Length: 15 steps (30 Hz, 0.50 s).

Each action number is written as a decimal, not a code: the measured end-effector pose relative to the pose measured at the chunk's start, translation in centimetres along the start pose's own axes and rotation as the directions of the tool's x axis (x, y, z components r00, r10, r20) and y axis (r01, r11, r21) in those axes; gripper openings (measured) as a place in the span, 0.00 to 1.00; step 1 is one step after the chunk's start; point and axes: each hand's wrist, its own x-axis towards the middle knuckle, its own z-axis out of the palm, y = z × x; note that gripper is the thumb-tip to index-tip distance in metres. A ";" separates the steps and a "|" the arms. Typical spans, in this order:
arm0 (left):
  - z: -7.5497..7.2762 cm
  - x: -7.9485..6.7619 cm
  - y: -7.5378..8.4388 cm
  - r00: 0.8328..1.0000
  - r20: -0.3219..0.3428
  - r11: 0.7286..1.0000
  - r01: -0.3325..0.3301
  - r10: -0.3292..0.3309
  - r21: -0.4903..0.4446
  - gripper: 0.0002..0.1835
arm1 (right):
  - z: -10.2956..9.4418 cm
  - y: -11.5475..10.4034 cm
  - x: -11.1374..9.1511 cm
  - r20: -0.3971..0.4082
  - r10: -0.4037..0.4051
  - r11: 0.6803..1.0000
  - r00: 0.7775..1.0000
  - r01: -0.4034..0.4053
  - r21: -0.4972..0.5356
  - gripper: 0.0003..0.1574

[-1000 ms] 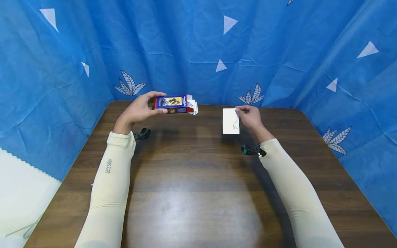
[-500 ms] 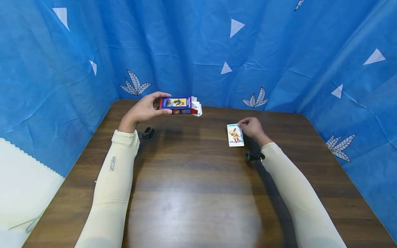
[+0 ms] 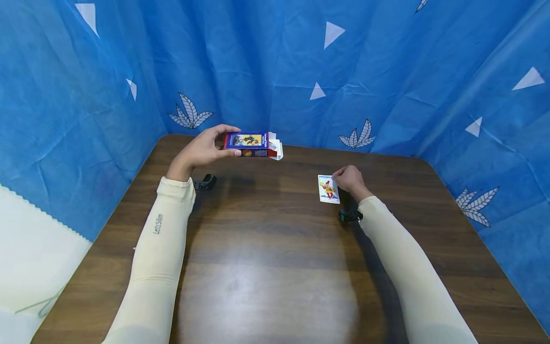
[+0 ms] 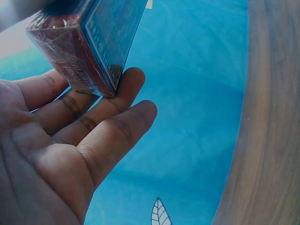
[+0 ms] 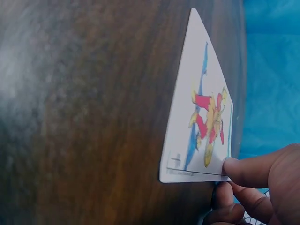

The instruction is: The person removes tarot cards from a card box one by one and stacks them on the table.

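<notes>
My left hand [image 3: 205, 149] grips a blue and red card box [image 3: 249, 144] over the back left of the table. Its flap [image 3: 277, 149] stands open on the right end, with white card edges showing inside. Close up in the left wrist view, clear wrap covers the red end of the box [image 4: 65, 56], and the fingers reach under it. To the right, my right hand [image 3: 349, 180] pinches an illustrated card [image 3: 328, 189] by its upper right corner. The card [image 5: 201, 117] lies face up, low over the wood, with a red and yellow figure on it; my thumb presses its corner.
The brown wooden table [image 3: 266, 229] spreads under both arms. A blue curtain [image 3: 283, 62] with white triangles and leaf prints hangs along its back and sides. White cloth [image 3: 34, 258] shows at the left edge. Each wrist wears a black strap, such as the left one [image 3: 205, 182].
The right hand has lowered the card toward the table and nearer to me, and its printed face now shows clearly. The left hand keeps the box in about the same place.
</notes>
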 end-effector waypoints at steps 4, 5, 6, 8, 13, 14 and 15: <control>-0.1 0.0 0.3 1.000 -0.001 1.000 0.007 -0.007 0.013 0.38 | 0.2 -0.2 -0.1 -0.043 -0.009 1.000 0.999 0.008 -0.012 0.18; -0.1 0.0 0.3 1.000 -0.001 1.000 0.008 -0.008 0.013 0.38 | 0.3 -0.2 -0.1 -0.053 -0.010 1.000 0.999 0.009 -0.018 0.18; -0.1 0.0 0.3 1.000 -0.001 1.000 0.008 -0.008 0.012 0.39 | 0.3 -0.2 -0.1 -0.064 -0.012 1.000 0.998 0.010 -0.025 0.18; -0.1 0.0 0.3 1.000 -0.002 1.000 0.003 -0.003 0.006 0.39 | 0.4 -0.2 -0.1 -0.082 -0.017 0.999 0.996 0.014 -0.036 0.18; -0.1 0.0 0.3 1.000 0.000 1.000 -0.008 0.008 -0.003 0.38 | 0.8 -0.3 -0.1 -0.153 -0.033 0.999 0.988 0.030 -0.023 0.18; -0.1 0.0 0.3 1.000 0.001 1.000 -0.009 0.009 -0.002 0.38 | 0.9 -0.4 -0.1 -0.185 -0.043 0.999 0.982 0.041 -0.012 0.18; -0.1 0.0 0.3 1.000 0.002 1.000 -0.011 0.011 -0.004 0.38 | 0.9 -0.7 -0.2 -0.223 -0.061 0.998 0.973 0.062 -0.004 0.18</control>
